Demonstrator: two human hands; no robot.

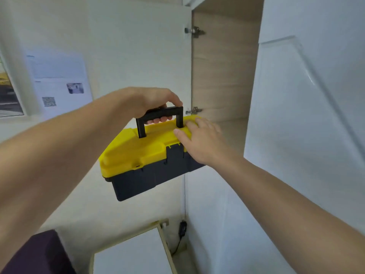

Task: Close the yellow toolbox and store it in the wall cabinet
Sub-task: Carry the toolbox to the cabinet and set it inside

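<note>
The yellow toolbox [138,153], yellow lid shut over a dark base, hangs in the air, tilted, at the lower edge of the open wall cabinet [223,76]. My left hand [152,101] is wrapped around its black handle [161,113] from above. My right hand [199,139] lies flat on the lid's right end, fingers spread, near the black front latch [174,155]. The toolbox's far right end reaches the cabinet's bottom shelf [233,133]. The cabinet's inside is pale wood and shows nothing stored in the visible part.
The cabinet's left door [138,46] stands open behind the toolbox, with hinges [194,32] on its edge. A white door panel [306,115] is at the right. Below are a white table top [134,254], a dark purple cushion [39,252] and a black cable [180,238].
</note>
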